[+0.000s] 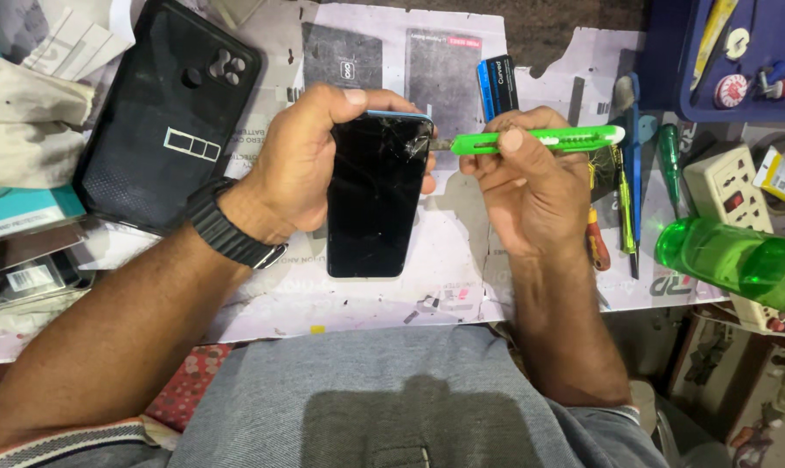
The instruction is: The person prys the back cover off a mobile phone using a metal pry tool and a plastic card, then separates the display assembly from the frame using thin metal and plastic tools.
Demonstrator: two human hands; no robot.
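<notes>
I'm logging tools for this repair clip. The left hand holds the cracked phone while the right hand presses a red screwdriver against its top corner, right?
Not quite. The right hand holds a green utility knife, not a red screwdriver, with its blade at the top corner of the cracked phone. The left hand does hold the phone. The head view shows this.

Bare forearms; black ridged wristband (228, 227) on left wrist, striped sleeve edge (71, 439) at lower left of frame, grey trousers (392, 399) below.
</notes>
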